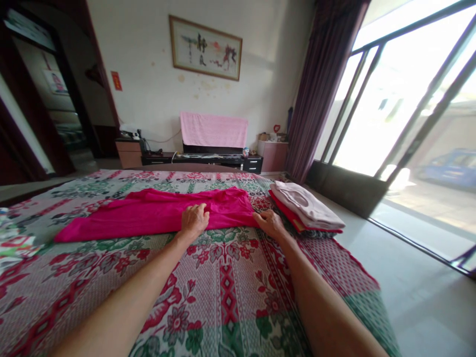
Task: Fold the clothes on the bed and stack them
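A bright pink garment (148,214), folded into a long strip, lies across the flowered bedspread (208,307). My left hand (195,220) rests on the front edge near its middle, with the fingers curled and closed on the cloth. At the garment's right front corner, my right hand (270,223) pinches the fabric. Just beyond that hand sits a stack of folded clothes, with a pale pink shirt (307,203) on top and a red piece (286,213) beneath it. The fingertips of both hands are partly hidden.
A patterned white cloth (17,243) lies at the far left of the bedspread. Past the bed, a low black cabinet (219,161) holds a screen covered by a pink towel (213,129). A purple curtain (316,89) and glass sliding doors (390,99) stand on the right.
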`<act>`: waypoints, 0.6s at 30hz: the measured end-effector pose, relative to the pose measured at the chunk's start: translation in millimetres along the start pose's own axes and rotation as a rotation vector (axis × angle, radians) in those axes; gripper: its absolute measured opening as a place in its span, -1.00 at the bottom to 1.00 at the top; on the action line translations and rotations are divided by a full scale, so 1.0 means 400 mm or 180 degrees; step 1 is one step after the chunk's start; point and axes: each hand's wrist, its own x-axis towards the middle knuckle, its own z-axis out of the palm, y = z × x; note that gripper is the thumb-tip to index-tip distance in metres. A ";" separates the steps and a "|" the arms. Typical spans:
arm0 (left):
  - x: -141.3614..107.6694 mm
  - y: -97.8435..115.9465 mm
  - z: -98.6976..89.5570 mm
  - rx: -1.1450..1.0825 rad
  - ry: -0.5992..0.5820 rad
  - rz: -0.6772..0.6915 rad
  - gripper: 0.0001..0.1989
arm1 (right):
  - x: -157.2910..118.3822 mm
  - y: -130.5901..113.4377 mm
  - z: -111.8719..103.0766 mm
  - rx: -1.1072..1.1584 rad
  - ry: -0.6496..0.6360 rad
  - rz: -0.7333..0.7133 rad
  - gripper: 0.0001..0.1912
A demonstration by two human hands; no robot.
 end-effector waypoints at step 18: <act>0.035 0.001 0.007 -0.0118 0.0091 -0.0186 -0.54 | 0.009 -0.013 0.018 -0.0273 0.0061 0.0278 -0.79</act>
